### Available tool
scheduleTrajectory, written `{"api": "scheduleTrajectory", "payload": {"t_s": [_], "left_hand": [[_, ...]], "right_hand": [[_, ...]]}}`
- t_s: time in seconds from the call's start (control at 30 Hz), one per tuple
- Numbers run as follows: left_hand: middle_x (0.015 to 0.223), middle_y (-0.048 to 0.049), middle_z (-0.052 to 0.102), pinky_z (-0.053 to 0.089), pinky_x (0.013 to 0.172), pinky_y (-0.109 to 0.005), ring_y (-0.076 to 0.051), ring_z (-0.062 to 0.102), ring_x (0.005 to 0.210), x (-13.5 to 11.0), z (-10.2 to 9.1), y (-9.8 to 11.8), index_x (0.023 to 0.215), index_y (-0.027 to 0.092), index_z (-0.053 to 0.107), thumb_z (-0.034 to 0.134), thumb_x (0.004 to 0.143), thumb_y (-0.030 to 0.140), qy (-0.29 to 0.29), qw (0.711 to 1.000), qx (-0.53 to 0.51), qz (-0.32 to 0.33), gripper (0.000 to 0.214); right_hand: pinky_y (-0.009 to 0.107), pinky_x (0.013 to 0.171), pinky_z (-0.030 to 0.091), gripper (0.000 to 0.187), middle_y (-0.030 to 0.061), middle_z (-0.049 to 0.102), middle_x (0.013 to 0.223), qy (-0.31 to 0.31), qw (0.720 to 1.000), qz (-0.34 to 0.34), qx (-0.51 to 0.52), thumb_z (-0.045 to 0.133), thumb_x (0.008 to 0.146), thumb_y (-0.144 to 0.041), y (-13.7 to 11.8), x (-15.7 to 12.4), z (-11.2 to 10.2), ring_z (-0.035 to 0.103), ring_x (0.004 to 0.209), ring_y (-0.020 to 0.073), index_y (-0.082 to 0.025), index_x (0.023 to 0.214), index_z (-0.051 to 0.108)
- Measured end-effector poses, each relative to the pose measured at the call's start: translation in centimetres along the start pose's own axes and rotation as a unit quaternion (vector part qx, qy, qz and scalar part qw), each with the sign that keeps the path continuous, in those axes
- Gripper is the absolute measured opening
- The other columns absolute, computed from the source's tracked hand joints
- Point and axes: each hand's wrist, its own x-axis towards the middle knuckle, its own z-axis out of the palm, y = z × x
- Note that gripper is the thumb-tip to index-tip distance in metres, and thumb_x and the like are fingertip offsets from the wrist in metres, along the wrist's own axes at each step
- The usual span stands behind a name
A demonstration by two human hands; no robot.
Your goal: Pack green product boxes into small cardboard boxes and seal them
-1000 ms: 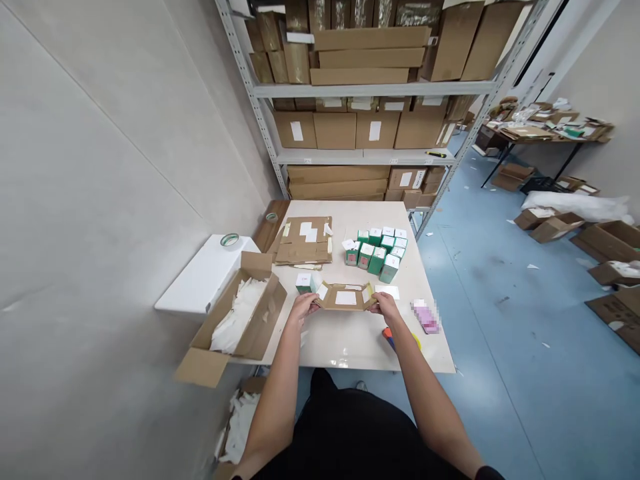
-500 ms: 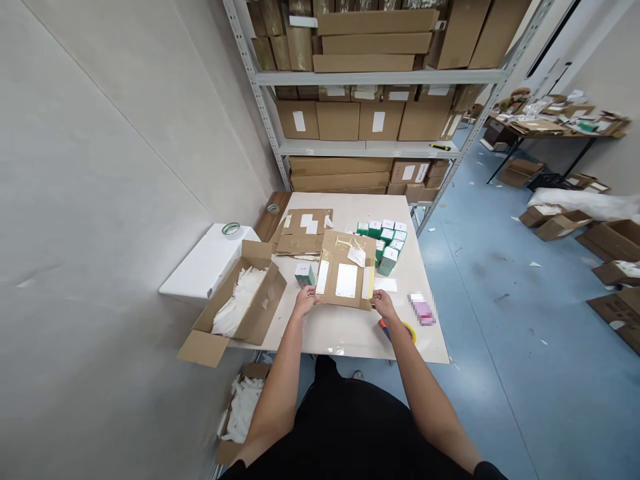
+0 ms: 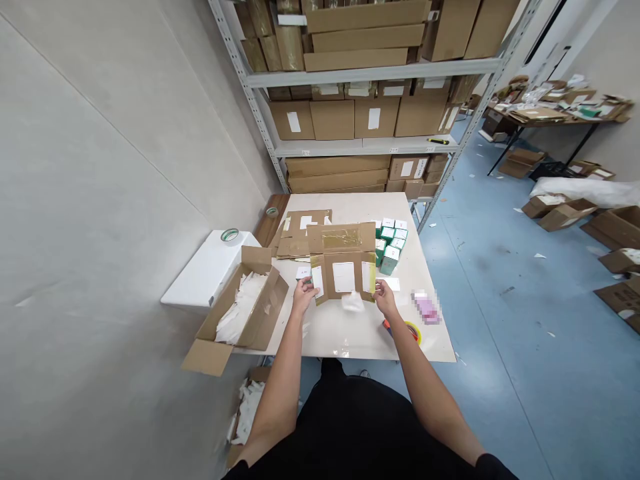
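Between my two hands is a flattened cardboard box [image 3: 329, 267] with white labels and brown tape, tilted up above the table. My left hand [image 3: 305, 295] grips its lower left edge, and my right hand [image 3: 385, 298] pinches the lower right edge. A crumpled white paper [image 3: 353, 302], slightly blurred, is at its bottom edge. Behind it lies a stack of flattened cardboard [image 3: 295, 243]. Several green and white small boxes [image 3: 390, 259] stand to the right. One more small box [image 3: 303, 273] is mostly hidden beside my left hand.
An open carton [image 3: 267, 313] with white paper stands at the table's left. A yellow tape roll [image 3: 414, 331] lies near my right forearm, with a blurred pink item [image 3: 427, 308] beyond. Green tape [image 3: 229, 235] rests on a white box [image 3: 193, 280]. Shelving [image 3: 360, 147] with cartons stands behind.
Both hands have tilted the flattened cardboard box up, its far flap now raised. The white paper has slid from its upper part down to the bottom edge.
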Motion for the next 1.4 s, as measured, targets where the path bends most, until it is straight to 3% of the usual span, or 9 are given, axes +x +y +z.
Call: {"api": "scheduleTrajectory", "payload": {"t_s": [0.13, 0.27, 0.4, 0.53, 0.8, 0.97, 1.1, 1.27, 1.4], "left_hand": [[0.133, -0.0109, 0.064, 0.058, 0.081, -0.029, -0.018, 0.069, 0.099, 0.6, -0.6, 1.2, 0.158, 0.03, 0.038, 0.086, 0.067, 0.032, -0.009, 1.0, -0.021, 0.003, 0.103], [0.152, -0.013, 0.054, 0.058, 0.081, -0.029, -0.018, 0.069, 0.101, 1.3, -1.0, 2.0, 0.153, 0.029, 0.048, 0.082, 0.072, 0.03, -0.044, 0.998, -0.009, 0.034, 0.088], [0.126, -0.0123, 0.071, 0.057, 0.091, -0.032, -0.021, 0.069, 0.106, 2.0, -1.1, 2.1, 0.122, 0.019, 0.069, 0.076, 0.076, 0.03, -0.048, 0.997, 0.007, 0.056, 0.048], [0.104, -0.0094, 0.076, 0.055, 0.098, -0.036, -0.022, 0.07, 0.1, 1.9, -1.3, 1.2, 0.099, 0.018, 0.071, 0.074, 0.075, 0.028, -0.015, 0.997, 0.021, 0.073, 0.027], [0.099, -0.0069, 0.075, 0.055, 0.096, -0.036, -0.022, 0.071, 0.098, 1.1, -2.1, -1.5, 0.096, 0.019, 0.069, 0.076, 0.075, 0.031, 0.006, 0.997, 0.036, 0.065, 0.026], [0.104, -0.0081, 0.076, 0.055, 0.098, -0.036, -0.022, 0.071, 0.101, 0.9, -2.6, -2.5, 0.103, 0.02, 0.07, 0.074, 0.076, 0.031, 0.007, 0.997, 0.025, 0.076, 0.029], [0.108, -0.009, 0.076, 0.054, 0.099, -0.036, -0.022, 0.071, 0.102, 0.5, -2.7, -2.9, 0.104, 0.02, 0.071, 0.075, 0.075, 0.033, 0.013, 0.997, 0.027, 0.075, 0.033], [0.093, -0.0059, 0.075, 0.057, 0.081, -0.032, -0.019, 0.071, 0.082, -0.4, -3.3, -2.8, 0.091, 0.019, 0.069, 0.082, 0.066, 0.038, -0.012, 0.998, 0.05, 0.026, 0.034], [0.079, -0.0028, 0.07, 0.055, 0.067, -0.028, -0.018, 0.068, 0.073, -0.9, -3.1, -3.3, 0.082, 0.019, 0.067, 0.086, 0.063, 0.039, -0.035, 0.996, 0.081, -0.022, 0.034]], "right_hand": [[0.03, 0.068, 0.048, 0.047, 0.0026, 0.063, 0.1, -0.001, 1.0, -0.01, -0.008, 0.058, 0.059, -0.033, 0.3, 0.3, 0.3, 0.057, 0.077, 0.0179, -0.024, 0.105, 0.059], [0.029, 0.068, 0.049, 0.044, 0.0027, 0.064, 0.099, 0.006, 1.0, -0.013, -0.009, 0.058, 0.06, -0.032, 0.7, 0.7, 0.8, 0.058, 0.077, 0.0181, -0.024, 0.103, 0.059], [0.029, 0.069, 0.05, 0.042, 0.002, 0.066, 0.097, 0.023, 1.0, -0.007, -0.017, 0.06, 0.061, -0.03, 1.2, 0.9, 1.2, 0.059, 0.077, 0.018, -0.024, 0.102, 0.06], [0.03, 0.072, 0.051, 0.037, 0.0048, 0.069, 0.101, 0.028, 0.999, 0.017, -0.015, 0.066, 0.063, -0.037, 1.5, 0.6, 1.6, 0.064, 0.086, 0.0216, -0.024, 0.097, 0.061], [0.033, 0.076, 0.055, 0.082, -0.0001, 0.067, 0.102, 0.031, 0.999, 0.044, -0.002, 0.071, 0.065, -0.041, 1.5, 0.9, 2.0, 0.066, 0.076, 0.0179, -0.027, 0.142, 0.048], [0.034, 0.076, 0.055, 0.06, 0.0057, 0.068, 0.12, 0.017, 1.0, 0.0, -0.013, 0.065, 0.069, -0.039, 1.5, 1.3, 2.5, 0.065, 0.078, 0.0181, -0.026, 0.127, 0.059], [0.034, 0.075, 0.055, 0.041, 0.0056, 0.07, 0.107, 0.028, 0.999, -0.006, -0.02, 0.063, 0.067, -0.038, 2.2, 1.3, 3.0, 0.064, 0.08, 0.0205, -0.025, 0.106, 0.062], [0.035, 0.074, 0.056, 0.048, 0.0025, 0.069, 0.095, 0.057, 0.995, 0.046, -0.074, 0.061, 0.067, -0.032, 3.4, 1.1, 3.2, 0.065, 0.076, 0.0211, -0.024, 0.114, 0.065], [0.041, 0.096, 0.054, 0.062, 0.0062, 0.072, 0.114, 0.057, 0.986, 0.059, -0.147, 0.068, 0.062, -0.021, 3.8, 0.4, 3.6, 0.069, 0.105, 0.0275, -0.026, 0.124, 0.069]]}}
